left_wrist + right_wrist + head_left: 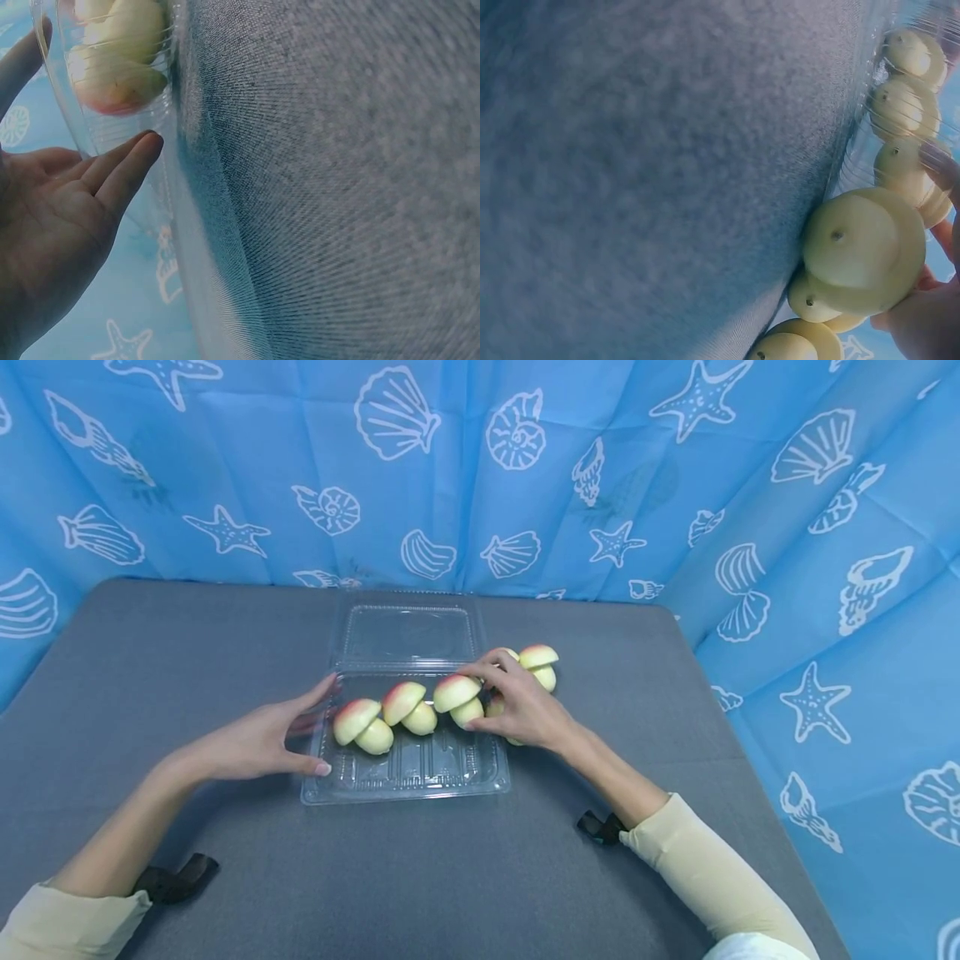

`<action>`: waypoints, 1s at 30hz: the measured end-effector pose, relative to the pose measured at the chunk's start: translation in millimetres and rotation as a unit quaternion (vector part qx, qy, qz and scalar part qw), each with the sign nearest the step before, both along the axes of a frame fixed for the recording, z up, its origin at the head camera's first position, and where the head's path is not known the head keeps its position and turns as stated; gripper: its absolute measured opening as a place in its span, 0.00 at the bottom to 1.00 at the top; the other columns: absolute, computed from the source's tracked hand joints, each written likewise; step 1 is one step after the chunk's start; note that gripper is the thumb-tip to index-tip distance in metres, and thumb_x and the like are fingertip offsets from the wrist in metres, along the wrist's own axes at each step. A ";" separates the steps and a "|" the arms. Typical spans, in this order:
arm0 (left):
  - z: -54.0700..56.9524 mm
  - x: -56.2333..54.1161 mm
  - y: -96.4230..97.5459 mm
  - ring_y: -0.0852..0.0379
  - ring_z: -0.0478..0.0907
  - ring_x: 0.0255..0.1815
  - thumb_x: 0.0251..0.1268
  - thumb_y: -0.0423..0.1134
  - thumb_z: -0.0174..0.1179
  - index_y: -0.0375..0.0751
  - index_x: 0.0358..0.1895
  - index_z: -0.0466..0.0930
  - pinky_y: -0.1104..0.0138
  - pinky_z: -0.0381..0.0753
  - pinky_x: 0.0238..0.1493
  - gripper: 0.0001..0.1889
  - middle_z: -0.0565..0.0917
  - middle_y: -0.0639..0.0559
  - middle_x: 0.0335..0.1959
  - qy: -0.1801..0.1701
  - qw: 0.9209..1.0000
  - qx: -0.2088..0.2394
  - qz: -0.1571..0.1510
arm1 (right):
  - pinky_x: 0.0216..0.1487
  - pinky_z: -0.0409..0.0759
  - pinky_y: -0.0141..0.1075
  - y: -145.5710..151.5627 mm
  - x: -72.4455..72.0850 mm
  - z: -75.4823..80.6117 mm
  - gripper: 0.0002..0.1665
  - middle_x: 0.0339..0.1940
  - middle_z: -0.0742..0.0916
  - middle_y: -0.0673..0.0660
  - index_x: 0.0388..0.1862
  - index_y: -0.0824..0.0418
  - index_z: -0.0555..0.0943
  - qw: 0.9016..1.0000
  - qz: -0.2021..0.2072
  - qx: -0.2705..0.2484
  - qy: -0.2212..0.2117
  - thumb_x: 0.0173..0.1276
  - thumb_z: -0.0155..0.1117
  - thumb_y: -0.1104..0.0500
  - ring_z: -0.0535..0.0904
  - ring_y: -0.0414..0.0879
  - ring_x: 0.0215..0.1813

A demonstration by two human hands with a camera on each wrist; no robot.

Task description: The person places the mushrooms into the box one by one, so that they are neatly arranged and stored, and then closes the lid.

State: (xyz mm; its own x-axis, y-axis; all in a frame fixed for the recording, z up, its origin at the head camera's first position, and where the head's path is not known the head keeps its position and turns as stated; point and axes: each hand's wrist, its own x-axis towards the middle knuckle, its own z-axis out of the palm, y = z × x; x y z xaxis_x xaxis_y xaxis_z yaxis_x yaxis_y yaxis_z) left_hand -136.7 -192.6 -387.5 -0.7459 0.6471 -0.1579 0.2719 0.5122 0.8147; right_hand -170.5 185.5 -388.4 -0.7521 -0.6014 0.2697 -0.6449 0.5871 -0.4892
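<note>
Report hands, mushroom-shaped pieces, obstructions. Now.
Left hand spread at left edge of clear clamshell. Right hand pinching rightmost mushroom-shaped piece inside. Two more pieces left of it. Lid folded back, out of the way.

The left hand (pixel 273 737) is held at the left edge of the clear plastic clamshell container (pixel 442 792), its thumb (pixel 303 764) spread wide from its extended fingers (pixel 129 176). The right hand (pixel 525 700) is arched over the container's right edge, its thumb (pixel 486 724) set opposite its bent fingers (pixel 491 672). The left forearm (pixel 131 817) is angled in from the container's near left, the right forearm (pixel 618 775) from its near right.
</note>
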 end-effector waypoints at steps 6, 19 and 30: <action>1.6 0.8 -0.1 0.31 0.63 0.70 0.54 0.47 0.75 0.46 0.81 0.30 0.46 0.67 0.67 0.64 0.43 0.34 0.80 0.000 1.000 0.005 -0.001 | 0.50 0.77 0.39 -2.3 0.3 3.5 0.41 0.54 0.76 0.57 0.65 0.57 0.79 0.999 -0.009 0.046 0.001 0.51 0.83 0.51 0.71 0.47 0.54; -4.1 1.5 0.6 0.33 0.63 0.71 0.55 0.46 0.75 0.50 0.81 0.27 0.47 0.66 0.68 0.64 0.44 0.36 0.80 0.001 1.000 0.011 0.004 | 0.54 0.75 0.43 -3.1 -0.8 4.3 0.42 0.55 0.76 0.56 0.67 0.56 0.78 0.997 -0.002 0.078 -0.001 0.53 0.81 0.50 0.72 0.49 0.56; -3.8 0.1 0.9 0.34 0.61 0.72 0.54 0.45 0.75 0.48 0.81 0.28 0.47 0.66 0.68 0.65 0.42 0.37 0.80 -0.006 1.000 0.005 0.008 | 0.51 0.78 0.39 10.0 -1.6 4.4 0.35 0.56 0.78 0.55 0.61 0.59 0.82 1.000 0.019 -0.010 0.006 0.54 0.81 0.54 0.75 0.47 0.55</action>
State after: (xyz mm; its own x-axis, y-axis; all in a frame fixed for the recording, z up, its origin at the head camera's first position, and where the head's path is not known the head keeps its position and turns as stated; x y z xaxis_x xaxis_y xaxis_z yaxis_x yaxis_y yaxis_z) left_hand -136.6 -191.8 -391.3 -0.7546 0.6363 -0.1605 0.2529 0.5076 0.8237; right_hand -172.0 195.5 -384.0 -0.7250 -0.6246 0.2902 -0.6729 0.5523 -0.4922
